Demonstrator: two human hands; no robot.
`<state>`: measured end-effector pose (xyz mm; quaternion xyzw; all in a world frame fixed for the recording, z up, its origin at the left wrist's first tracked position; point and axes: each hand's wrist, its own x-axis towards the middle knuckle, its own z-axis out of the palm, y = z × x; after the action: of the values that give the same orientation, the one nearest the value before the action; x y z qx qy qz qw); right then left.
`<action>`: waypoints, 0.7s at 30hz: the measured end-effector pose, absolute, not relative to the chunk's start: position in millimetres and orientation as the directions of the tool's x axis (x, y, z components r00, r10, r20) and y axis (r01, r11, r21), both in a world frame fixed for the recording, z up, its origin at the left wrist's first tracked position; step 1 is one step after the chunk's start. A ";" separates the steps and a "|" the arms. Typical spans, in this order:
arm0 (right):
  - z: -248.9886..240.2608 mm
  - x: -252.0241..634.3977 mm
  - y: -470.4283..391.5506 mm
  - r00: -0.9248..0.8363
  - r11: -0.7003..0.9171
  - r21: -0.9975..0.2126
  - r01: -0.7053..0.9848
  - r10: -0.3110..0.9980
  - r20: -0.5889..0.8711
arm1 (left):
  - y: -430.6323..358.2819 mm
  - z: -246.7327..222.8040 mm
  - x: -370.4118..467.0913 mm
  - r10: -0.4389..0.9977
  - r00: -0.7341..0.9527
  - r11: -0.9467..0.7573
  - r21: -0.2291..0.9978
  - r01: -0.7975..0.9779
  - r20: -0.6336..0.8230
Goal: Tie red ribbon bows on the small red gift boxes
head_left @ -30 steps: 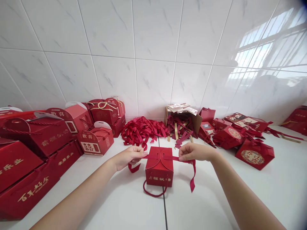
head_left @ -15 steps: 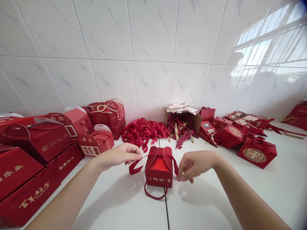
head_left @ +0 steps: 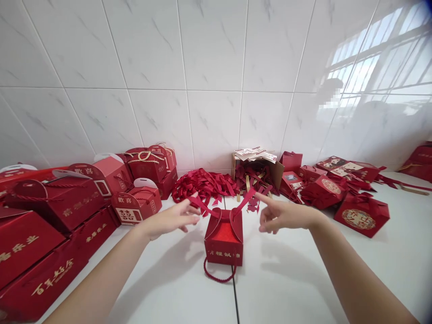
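A small red gift box [head_left: 224, 245] with gold characters stands upright on the white table, its flaps folded together at the top. Two ends of a red ribbon [head_left: 243, 203] rise outward from the flaps. My left hand [head_left: 173, 219] is left of the box, fingers apart, its index fingertip touching the left ribbon end. On the right, my right hand [head_left: 281, 215] has its index finger stretched to the other ribbon end, with the remaining fingers loosely curled and apart from it. A twisted red cord handle [head_left: 219, 280] hangs at the box's front.
Stacked red boxes [head_left: 50, 274] fill the left side. Behind the box lie a heap of red ribbons [head_left: 202, 184] and an open carton [head_left: 276, 173] with tags and cards. More red boxes [head_left: 362, 216] sit at the right, before a tiled wall [head_left: 216, 112].
The ribbon ends, lower at the box's sides before, now stretch up and outward. Both hands have opened, their index fingers rising towards the ribbon ends. The box stays in place.
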<state>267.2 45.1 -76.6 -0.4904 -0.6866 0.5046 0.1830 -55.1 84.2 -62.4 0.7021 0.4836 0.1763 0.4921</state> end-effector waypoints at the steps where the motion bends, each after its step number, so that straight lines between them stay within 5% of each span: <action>1: -76.6 265.2 46.1 -0.439 0.022 -0.939 0.343 0.888 -0.139 | 84.6 -60.2 -54.8 0.882 0.446 -0.043 0.917 0.396 -0.151; 4: -77.7 247.7 50.8 -0.260 0.069 -0.987 -0.142 0.960 0.105 | 82.7 -54.5 -51.2 0.942 0.334 -0.033 0.996 0.077 0.005; 8: -72.2 226.8 54.2 0.040 0.166 -0.836 -0.523 0.985 0.170 | 78.3 -44.1 -44.3 0.959 0.266 -0.069 0.989 -0.131 0.102; 13: -60.5 232.5 48.8 0.289 0.371 -0.736 -0.566 0.926 0.244 | 74.2 -23.6 -31.0 0.952 0.230 -0.183 0.979 -0.093 0.200; 21: -54.3 236.1 43.0 0.390 0.464 -0.726 -0.508 0.875 0.286 | 55.8 -9.5 -14.3 0.914 0.336 -0.205 0.974 -0.101 0.227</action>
<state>236.1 43.0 -54.3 -0.2741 -0.3347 0.4393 0.7874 -14.3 55.8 -9.5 0.6160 0.3301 0.4723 0.5371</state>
